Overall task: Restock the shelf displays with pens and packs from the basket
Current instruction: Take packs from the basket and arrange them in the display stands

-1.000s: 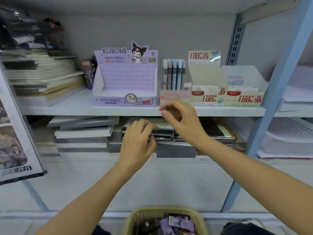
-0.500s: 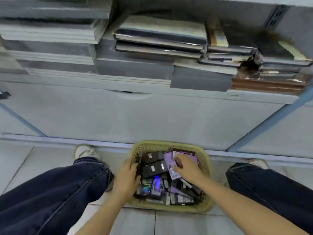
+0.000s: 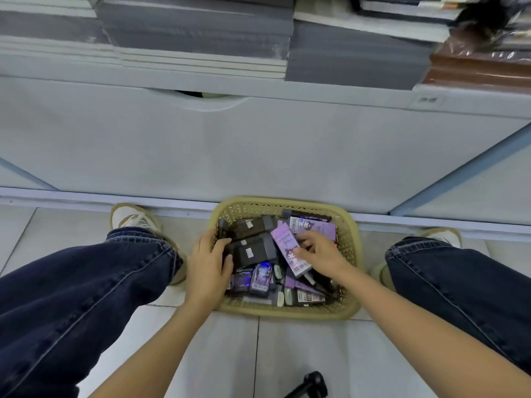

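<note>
A yellow-green woven plastic basket (image 3: pixel 349 242) stands on the floor tiles between my feet, against the base of the shelf unit. It holds several dark boxes (image 3: pixel 253 249), purple character-printed packs and small shiny purple packs (image 3: pixel 260 278). My right hand (image 3: pixel 320 251) reaches into the basket from the right and pinches a long light-purple pack (image 3: pixel 286 244), which tilts up out of the pile. My left hand (image 3: pixel 208 261) lies over the basket's left rim with its fingers curled round the rim, beside the dark boxes.
The white front panel (image 3: pixel 258 156) of the shelf base rises behind the basket. Stacks of grey and brown notebooks (image 3: pixel 353 58) lie on the shelf above. My jeans legs and shoes flank the basket. A black object (image 3: pixel 311 384) sits at the bottom edge.
My view dropped from the pen displays on the upper shelf to the basket. Both hands came down to the basket, and my right hand has lifted the light-purple pack's end.
</note>
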Demonstrator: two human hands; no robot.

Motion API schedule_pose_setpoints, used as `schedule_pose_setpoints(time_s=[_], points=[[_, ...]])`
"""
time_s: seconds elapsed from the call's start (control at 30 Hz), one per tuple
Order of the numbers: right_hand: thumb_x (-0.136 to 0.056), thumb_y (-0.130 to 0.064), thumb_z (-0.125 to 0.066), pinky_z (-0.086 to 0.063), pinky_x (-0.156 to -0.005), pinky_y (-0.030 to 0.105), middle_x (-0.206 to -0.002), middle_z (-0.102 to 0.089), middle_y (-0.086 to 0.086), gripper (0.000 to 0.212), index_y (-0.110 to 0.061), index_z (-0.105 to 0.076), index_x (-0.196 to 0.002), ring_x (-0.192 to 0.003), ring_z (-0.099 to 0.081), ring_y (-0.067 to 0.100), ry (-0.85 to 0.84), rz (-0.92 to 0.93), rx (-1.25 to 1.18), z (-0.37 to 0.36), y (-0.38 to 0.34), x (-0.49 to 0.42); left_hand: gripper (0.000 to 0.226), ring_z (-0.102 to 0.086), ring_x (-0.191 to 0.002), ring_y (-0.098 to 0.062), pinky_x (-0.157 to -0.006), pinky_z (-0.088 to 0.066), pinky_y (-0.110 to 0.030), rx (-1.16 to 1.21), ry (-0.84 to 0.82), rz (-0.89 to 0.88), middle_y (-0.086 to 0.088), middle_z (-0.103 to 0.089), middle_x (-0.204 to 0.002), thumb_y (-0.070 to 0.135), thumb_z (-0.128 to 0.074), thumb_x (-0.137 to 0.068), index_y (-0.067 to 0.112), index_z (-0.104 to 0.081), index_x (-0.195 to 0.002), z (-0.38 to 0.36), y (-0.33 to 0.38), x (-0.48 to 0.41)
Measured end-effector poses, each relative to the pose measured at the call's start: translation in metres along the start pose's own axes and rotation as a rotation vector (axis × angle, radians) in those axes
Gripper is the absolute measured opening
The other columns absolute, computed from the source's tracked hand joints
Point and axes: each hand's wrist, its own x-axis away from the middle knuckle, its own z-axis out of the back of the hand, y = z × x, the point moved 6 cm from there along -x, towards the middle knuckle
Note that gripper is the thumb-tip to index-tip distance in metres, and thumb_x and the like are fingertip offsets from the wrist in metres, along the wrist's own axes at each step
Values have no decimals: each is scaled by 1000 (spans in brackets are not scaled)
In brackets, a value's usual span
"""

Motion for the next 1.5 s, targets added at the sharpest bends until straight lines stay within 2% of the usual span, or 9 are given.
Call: schedule_pose_setpoints(time_s=[0.1, 0.27, 0.4, 0.5, 0.73, 1.03, 1.23, 1.37, 1.5], points=[[-92, -16, -64, -51, -82, 24, -114, -68, -1, 29, -15, -61, -121, -102, -65, 15, -112, 76, -204, 12, -7, 6, 16, -51, -109, -20, -92, -40, -33, 125, 66, -24, -6, -59, -115, 12, -64, -90, 12, -70, -105, 9, 19, -1], [-89, -17, -68, -55, -85, 34, -111, -70, 5, 28, -17, -62, -116, -101, -67, 19, -277, 145, -259, -4, -31, 18, 31, -67, -99, -13, -88, -53, -32, 1080, -458, 435, -3, -71, -112, 34, -53, -98, 14, -63, -118, -26, 61, 3], [-92, -19, -64, -55, -69, 26, -95, -72, 6, 16, -14, -66, -108, -72, -65, 10, -209, 196, -215, -6, -35, 18, 19, -71, -74, -18, -62, -59, -33, 1309, -308, 589, -11, -72, -96, 16, -48, -101, 9, -61, -112, -33, 63, 3], [-90, -26, -67, -47, -70, 22, -90, -69, -5, 15, -17, -67, -101, -69, -57, -6, 84, 159, 39, 23, -18, 12, 14, -70, -65, -17, -59, -60, -32, 1343, -214, 647, -7, -74, -80, 16, -47, -102, 13, -61, -102, -33, 42, 2], [-78, -43, -76, -33, -55, 25, -84, -52, -9, 32, -21, -60, -94, -75, -53, 13, 67, 107, 571, -19, 14, 22, 9, -66, -62, -26, -65, -59, -42, 1287, -256, 747, -11, -68, -71, 17, -49, -101, 12, -56, -104, -46, 24, 12], [-90, -12, -67, -52, -56, 21, -74, -67, 7, 13, -3, -66, -99, -58, -62, 14, -269, 64, -226, -12, -5, 24, 30, -69, -65, -22, -61, -60, -33, 1229, -272, 710, -14, -72, -89, 5, -77, -78, 4, -63, -105, -46, 27, 12], [-91, -20, -67, -54, -69, 29, -87, -73, 12, 17, -7, -72, -100, -71, -67, 17, -447, 158, -200, -41, -30, 35, 29, -69, -60, -21, -55, -58, -30, 1286, -286, 678, -17, -75, -89, 10, -82, -69, 6, -71, -96, -42, 35, 8], [-93, -30, -61, -48, -98, 34, -114, -69, -1, 28, -15, -67, -116, -105, -62, 11, -57, 213, 30, -6, -26, 9, 31, -70, -62, -19, -58, -57, -26, 1242, -219, 703, -13, -76, -87, 9, -82, -71, 2, -71, -99, -33, 16, 1], [-89, -30, -65, -41, -102, 34, -125, -57, 4, 37, -13, -57, -122, -117, -52, 20, 254, 99, 378, 33, 0, -9, 26, -71, -83, -25, -75, -60, -32, 1180, -258, 700, -11, -76, -93, 9, -82, -71, 8, -72, -96, -37, 11, 0]])
